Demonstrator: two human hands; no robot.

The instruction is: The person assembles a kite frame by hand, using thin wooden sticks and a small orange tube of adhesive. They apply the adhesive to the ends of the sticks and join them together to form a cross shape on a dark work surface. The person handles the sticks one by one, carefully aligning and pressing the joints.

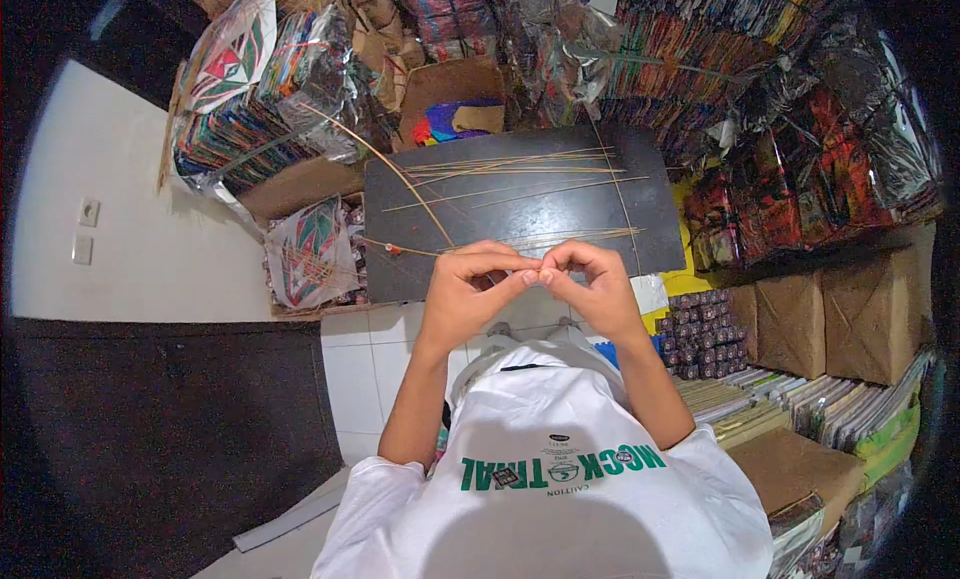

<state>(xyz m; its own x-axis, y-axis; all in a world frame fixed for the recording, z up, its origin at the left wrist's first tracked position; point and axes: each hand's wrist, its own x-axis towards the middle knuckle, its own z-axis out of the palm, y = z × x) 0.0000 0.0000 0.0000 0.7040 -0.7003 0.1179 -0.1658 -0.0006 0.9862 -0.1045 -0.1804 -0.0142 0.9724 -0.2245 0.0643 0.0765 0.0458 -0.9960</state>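
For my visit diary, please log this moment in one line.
left grip and right grip: fingertips meeting | anything held: cannot tell | thin sticks: lying on dark table

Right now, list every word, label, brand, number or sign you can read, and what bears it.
White shirt: large green lettering, readable, and smaller print, upside down; wording not copied.
Stack of dark items at right: round labels, too small to read.
Bundled packages, upper right: nothing legible.

Wkshop-cum-stockrm: wrapped bundles [835,169], boxes [868,314], tbl [655,204] w/ thin sticks [510,167].
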